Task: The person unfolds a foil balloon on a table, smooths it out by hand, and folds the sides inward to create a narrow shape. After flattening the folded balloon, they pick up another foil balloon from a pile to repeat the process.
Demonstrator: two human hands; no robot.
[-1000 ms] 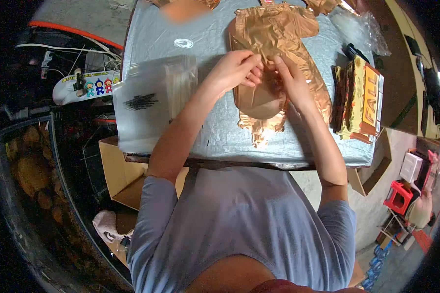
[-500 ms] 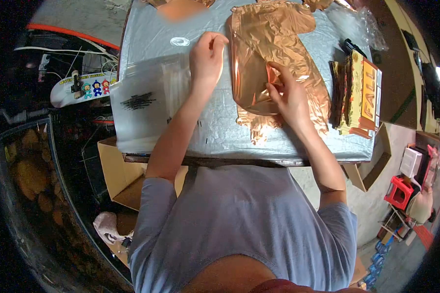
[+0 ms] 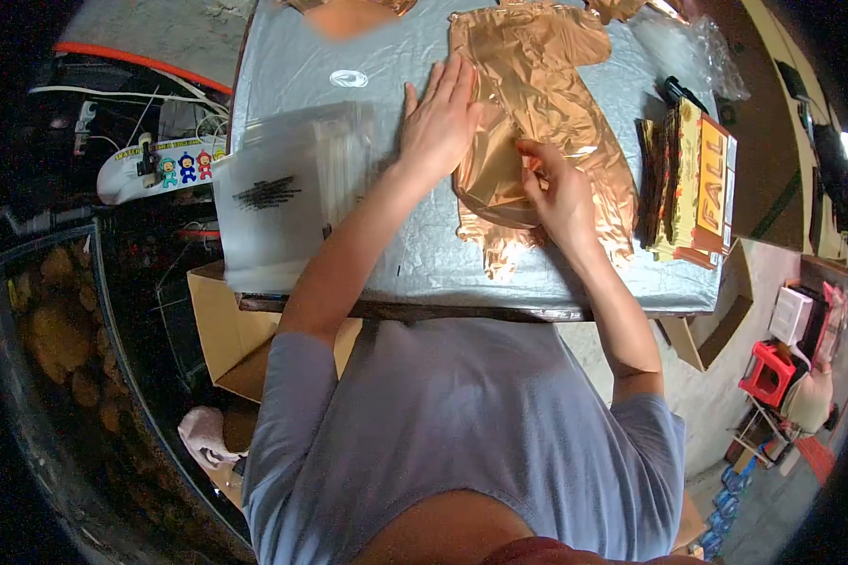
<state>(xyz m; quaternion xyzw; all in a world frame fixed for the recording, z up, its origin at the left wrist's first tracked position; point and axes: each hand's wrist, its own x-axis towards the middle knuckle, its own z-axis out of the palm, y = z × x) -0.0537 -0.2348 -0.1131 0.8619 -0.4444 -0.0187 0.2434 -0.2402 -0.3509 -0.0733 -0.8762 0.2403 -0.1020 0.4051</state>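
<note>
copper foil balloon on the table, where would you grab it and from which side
Probably the crinkled bottom edge of the copper foil balloon, coming from the near side of the table. It lies flat and deflated, so only an edge offers something to pinch. That edge is bare; the left hand lies flat on the balloon's left side and the right hand is on its middle.

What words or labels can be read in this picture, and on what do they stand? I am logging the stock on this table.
"FALL": on the orange and yellow printed card packs at the table's right edge.
Black print on the clear plastic bags at the left: too blurred to read.
Lettering above the cartoon figures on the white board beside the table: too small to read.
</note>
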